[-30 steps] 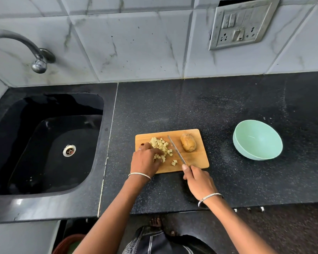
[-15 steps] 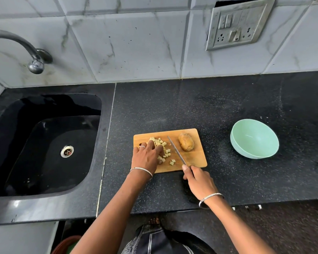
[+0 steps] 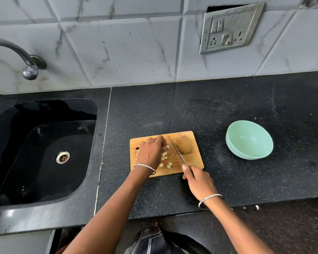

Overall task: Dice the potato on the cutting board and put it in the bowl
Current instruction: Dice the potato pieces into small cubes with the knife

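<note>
On cutting board (image 3: 192,161): left hand (image 3: 151,153) curled over potato cubes (image 3: 164,155); right hand (image 3: 200,182) grips knife (image 3: 176,150) beside potato (image 3: 184,146).

Left hand (image 3: 151,153) curled, palm down; right hand (image 3: 198,182) fisted, forefinger extended.

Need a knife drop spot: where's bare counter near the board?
Free: counter between cutting board and bowl, and behind the board up to the tiled wall. Crowded: the board, with left hand over dice, knife, potato; right hand at its near edge.
</note>
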Available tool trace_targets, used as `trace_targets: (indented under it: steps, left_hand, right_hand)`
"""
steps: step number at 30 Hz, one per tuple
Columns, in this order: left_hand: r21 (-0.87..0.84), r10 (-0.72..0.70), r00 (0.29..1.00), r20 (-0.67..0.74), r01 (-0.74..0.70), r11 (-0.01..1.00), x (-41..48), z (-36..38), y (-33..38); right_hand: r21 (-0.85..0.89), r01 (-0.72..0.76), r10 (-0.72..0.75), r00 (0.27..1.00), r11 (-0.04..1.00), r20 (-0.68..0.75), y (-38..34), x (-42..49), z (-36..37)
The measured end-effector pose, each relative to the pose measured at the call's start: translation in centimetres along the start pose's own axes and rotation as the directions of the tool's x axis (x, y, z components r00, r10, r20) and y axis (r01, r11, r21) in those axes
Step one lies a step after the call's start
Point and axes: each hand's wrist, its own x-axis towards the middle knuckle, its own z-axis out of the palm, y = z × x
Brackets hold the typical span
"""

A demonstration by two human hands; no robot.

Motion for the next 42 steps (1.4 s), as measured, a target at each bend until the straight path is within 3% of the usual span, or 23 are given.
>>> trace_targets:
  steps: [3, 11, 18, 42]
  left_hand:
    - [-0.051, -0.025, 1.000, -0.011, 0.024, 0.998, 1.4, 0.9, 0.8]
    - [0.012, -0.083, 0.993, -0.083, 0.084, 0.996, 2.1, 2.5, 0.9]
    - [0.053, -0.128, 0.992, -0.015, 0.129, 0.990, 2.1, 1.9, 0.8]
    - [-0.018, -0.248, 0.968, -0.046, 0.248, 0.969, 1.8, 1.9, 1.2]
  right_hand:
    - [0.011, -0.009, 0.009, 1.000, 1.000, -0.025, 0.1, 0.1, 0.0]
    - [0.001, -0.034, 0.034, 0.999, 0.999, -0.016, 0.3, 0.4, 0.1]
    - [-0.041, -0.039, 0.040, 0.999, 0.998, 0.024, 0.2, 0.5, 0.5]
    - [-0.206, -0.078, 0.084, 0.996, 0.975, 0.019, -0.2, 1.8, 1.1]
